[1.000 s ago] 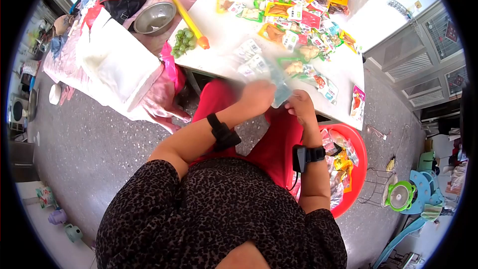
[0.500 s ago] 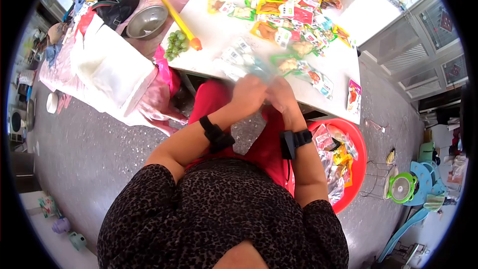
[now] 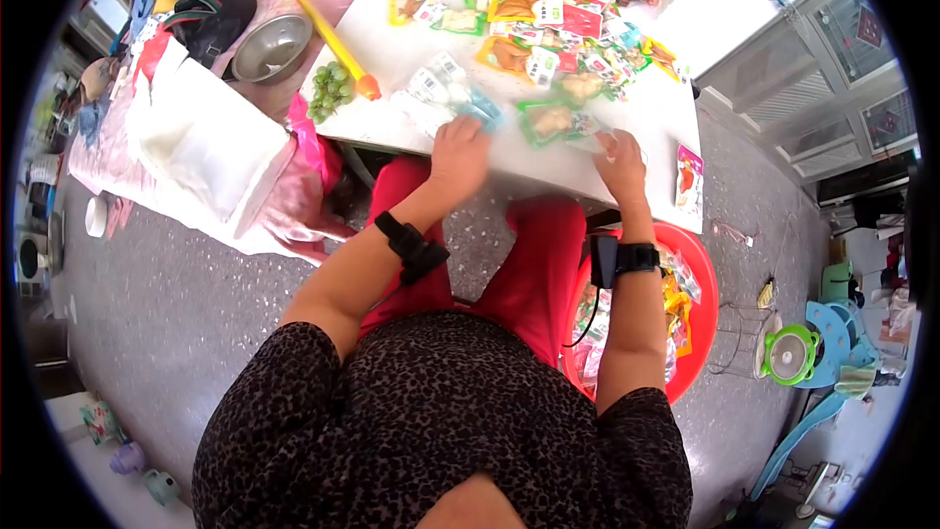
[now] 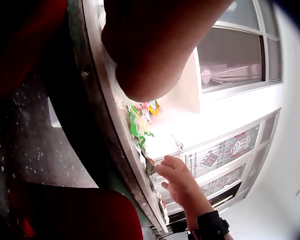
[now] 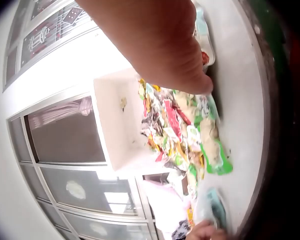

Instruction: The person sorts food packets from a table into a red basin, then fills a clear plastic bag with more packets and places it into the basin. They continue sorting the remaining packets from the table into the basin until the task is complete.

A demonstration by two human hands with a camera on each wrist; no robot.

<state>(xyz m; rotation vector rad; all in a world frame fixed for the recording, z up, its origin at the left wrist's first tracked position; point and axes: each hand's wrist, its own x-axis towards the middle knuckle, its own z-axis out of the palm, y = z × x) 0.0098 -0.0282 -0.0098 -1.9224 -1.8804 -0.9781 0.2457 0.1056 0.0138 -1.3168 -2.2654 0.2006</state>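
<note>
In the head view my left hand [image 3: 460, 159] holds a clear and light-blue food packet [image 3: 482, 112] over the near edge of the white table [image 3: 529, 159]. That packet overlaps a few clear and white packets [image 3: 431, 88] lying there. The right wrist view shows the left fingers curled at the end of the same packet [image 5: 217, 205]. My right hand [image 3: 623, 168] reaches over a clear and white packet [image 3: 586, 137], fingertips right at it. In the left wrist view the right hand's fingers [image 4: 171, 164] are spread and loosely bent. Beside it lies a green-edged packet [image 3: 545, 123].
A large heap of colourful packets [image 3: 558, 10] covers the table's far side. Green grapes [image 3: 331, 90] and a yellow rod [image 3: 333, 39] lie at the left, near a metal bowl [image 3: 271, 49]. A red tub [image 3: 697, 333] of packets stands by the right knee. A pink packet [image 3: 688, 176] lies at the right edge.
The hands were together over the near edge with a blurred clear packet. Now they are apart: the left has moved left with the light-blue packet, the right has moved right to another packet.
</note>
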